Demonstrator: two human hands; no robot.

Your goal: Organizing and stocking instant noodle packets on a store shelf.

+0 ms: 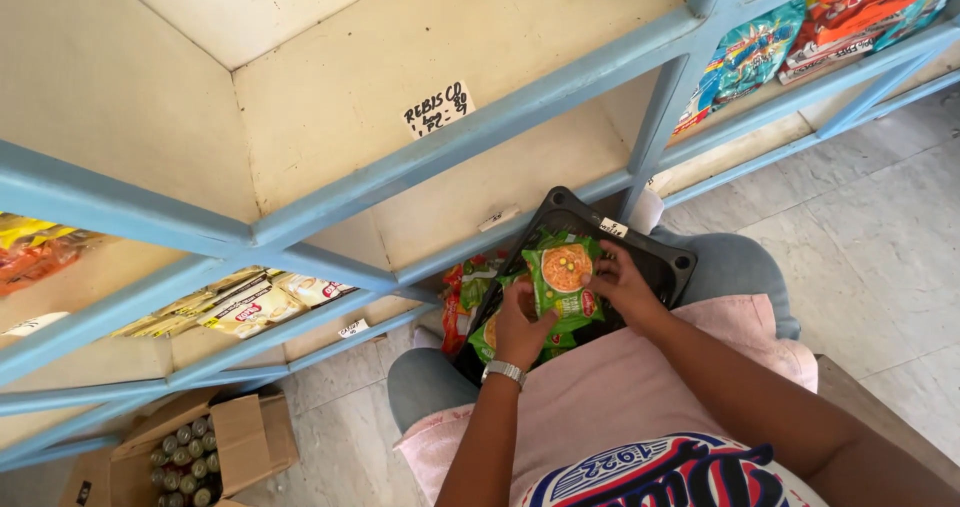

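Note:
A black plastic tray (668, 259) rests on my lap, against a blue-framed shelf (480, 132). Green instant-noodle packets (566, 270) with a round orange picture lie stacked in the tray. My left hand (521, 325), with a silver wristwatch, grips the lower left edge of the top packet. My right hand (624, 285) holds the same packet at its right side. More red and green packets (463, 292) stand on the low shelf just left of the tray.
Cream shelf boards with blue edges fill the upper view. Blue and red snack packs (790, 37) lie on a shelf at the upper right, yellow packs (250, 305) at the lower left. An open cardboard box of cans (190, 452) sits on the tiled floor.

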